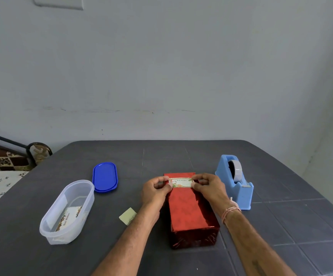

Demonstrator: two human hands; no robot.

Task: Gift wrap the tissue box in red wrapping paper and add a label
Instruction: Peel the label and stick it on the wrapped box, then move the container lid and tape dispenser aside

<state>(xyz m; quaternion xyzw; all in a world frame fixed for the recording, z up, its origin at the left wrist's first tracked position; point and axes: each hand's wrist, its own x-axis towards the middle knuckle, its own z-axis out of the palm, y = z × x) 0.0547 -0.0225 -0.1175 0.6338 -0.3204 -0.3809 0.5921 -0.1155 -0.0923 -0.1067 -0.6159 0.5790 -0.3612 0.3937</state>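
Now the head view shows the red-wrapped box [191, 210] lying lengthwise near the middle of the dark table [293, 220]. Both hands pinch a label [181, 182] over the box's far end: the left hand [156, 190] grips its left end, the right hand [208, 186] its right end. A blue tape dispenser [235, 182] stands just right of the box. Toward the left edge sit a clear container [68, 212] and its blue lid [105, 177].

Dark grey table [101, 156] against a pale grey wall [181, 66].
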